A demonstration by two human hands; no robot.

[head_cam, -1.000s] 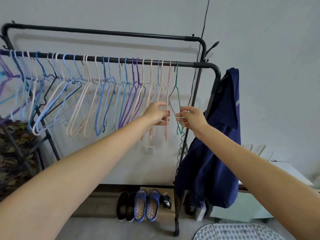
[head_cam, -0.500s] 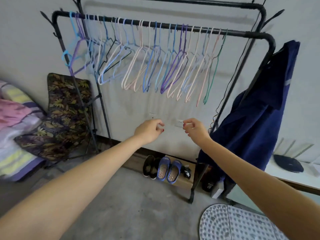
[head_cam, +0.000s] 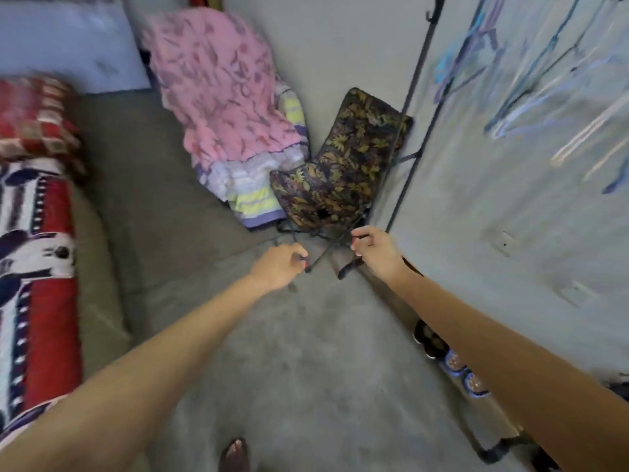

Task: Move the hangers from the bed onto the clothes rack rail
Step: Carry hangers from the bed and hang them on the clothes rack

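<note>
Several pastel hangers (head_cam: 531,93) hang blurred on the black clothes rack (head_cam: 413,80) at the upper right. My left hand (head_cam: 277,267) and my right hand (head_cam: 376,250) are stretched out in front of me over the grey floor, fingers loosely curled, holding nothing. The bed (head_cam: 102,216) lies at the left with a red patterned blanket (head_cam: 37,260) on it. No hanger shows on the visible part of the bed.
A pink blanket (head_cam: 221,86) over folded bedding and a dark leaf-patterned folding chair (head_cam: 340,178) stand between the bed and the rack. Shoes and blue slippers (head_cam: 456,366) line the wall at the right. My foot (head_cam: 236,454) shows at the bottom edge.
The view has swung left and down from the rack toward the bed. Both hands let go of the hangers on the rail and dropped, empty.
</note>
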